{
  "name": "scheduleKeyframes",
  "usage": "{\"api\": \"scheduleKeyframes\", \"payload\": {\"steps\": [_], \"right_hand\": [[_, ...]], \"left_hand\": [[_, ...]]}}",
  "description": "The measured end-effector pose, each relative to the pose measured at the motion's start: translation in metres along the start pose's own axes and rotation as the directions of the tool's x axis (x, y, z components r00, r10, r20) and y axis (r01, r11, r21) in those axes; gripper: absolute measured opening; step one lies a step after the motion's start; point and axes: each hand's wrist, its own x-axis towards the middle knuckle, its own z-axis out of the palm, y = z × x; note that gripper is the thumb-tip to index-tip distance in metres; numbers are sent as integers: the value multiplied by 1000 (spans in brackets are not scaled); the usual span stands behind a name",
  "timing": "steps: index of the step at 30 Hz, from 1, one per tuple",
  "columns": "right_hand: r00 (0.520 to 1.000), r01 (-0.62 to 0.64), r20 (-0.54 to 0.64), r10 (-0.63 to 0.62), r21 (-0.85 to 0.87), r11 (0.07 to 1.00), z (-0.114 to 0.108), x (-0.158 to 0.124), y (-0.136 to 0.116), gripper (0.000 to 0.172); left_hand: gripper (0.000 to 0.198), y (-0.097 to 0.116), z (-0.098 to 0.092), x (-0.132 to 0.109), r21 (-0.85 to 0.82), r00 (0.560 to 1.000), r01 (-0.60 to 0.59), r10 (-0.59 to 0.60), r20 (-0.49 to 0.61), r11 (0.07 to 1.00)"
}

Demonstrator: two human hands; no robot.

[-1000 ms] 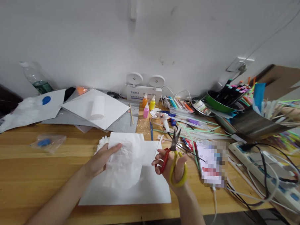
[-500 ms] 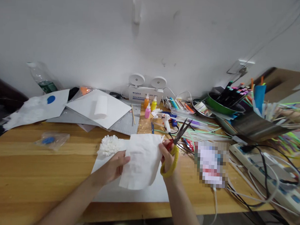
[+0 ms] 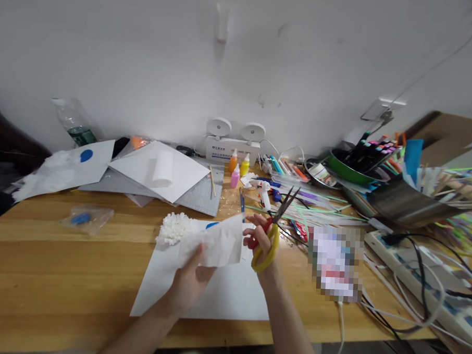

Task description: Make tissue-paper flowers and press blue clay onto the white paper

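Observation:
My left hand [image 3: 192, 279] is closed on a crumpled white tissue sheet [image 3: 214, 244] and holds it above a white paper sheet [image 3: 215, 293] lying on the wooden table [image 3: 60, 263]. My right hand [image 3: 261, 241] grips scissors [image 3: 273, 231] with one red and one yellow handle; the blades are apart and point up and to the right. The fingertips of that hand sit right beside the tissue's right edge. A white fluffy paper ball [image 3: 174, 228] rests at the sheet's far left corner, and a bit of blue shows behind the tissue.
Small paint bottles [image 3: 237, 167], a glue gun [image 3: 264, 191], pens and coloured strips crowd the back right. A power strip [image 3: 423, 279] with tangled cables lies at the right. White sheets, a cutting mat, a plastic bottle [image 3: 76, 125] and a small bag [image 3: 87, 218] sit at the left.
My left hand has turned and lifted the tissue, folding it smaller and shifting it slightly left. The right hand with the scissors has stayed close by its right edge. The camera shifted a little.

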Motion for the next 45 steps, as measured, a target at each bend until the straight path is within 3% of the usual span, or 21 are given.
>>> {"api": "scheduleKeyframes", "payload": {"steps": [6, 10, 14, 18, 28, 32, 36, 45], "right_hand": [[986, -86, 159, 60, 160, 983, -1, -19, 2, 53], [957, -197, 216, 192, 2, 980, 0, -36, 7, 57], [936, -168, 270, 225, -218, 961, 0, -55, 12, 48], [928, -169, 290, 234, -233, 958, 5, -70, 17, 50], [922, -130, 299, 245, -359, 924, -1, -71, 33, 51], [920, -112, 293, 258, -436, 893, 1, -70, 26, 47], [930, -99, 255, 265, -519, 849, 7, -68, 17, 43], [936, -159, 212, 280, -455, 876, 15, -69, 4, 40]], "left_hand": [[27, 23, 13, 12, -143, 984, -166, 173, 38, 976], [24, 30, 23, 18, -154, 974, -225, 219, -52, 962], [21, 35, 32, 22, -213, 965, -257, 260, -13, 943], [20, 37, 37, 24, -254, 962, -262, 272, 5, 931], [18, 36, 45, 26, -228, 961, -275, 272, -45, 934], [19, 32, 44, 28, -215, 976, -213, 218, -3, 953], [18, 29, 43, 28, -198, 986, -166, 163, -31, 966], [19, 30, 43, 25, -178, 992, -122, 127, 15, 976]]}}
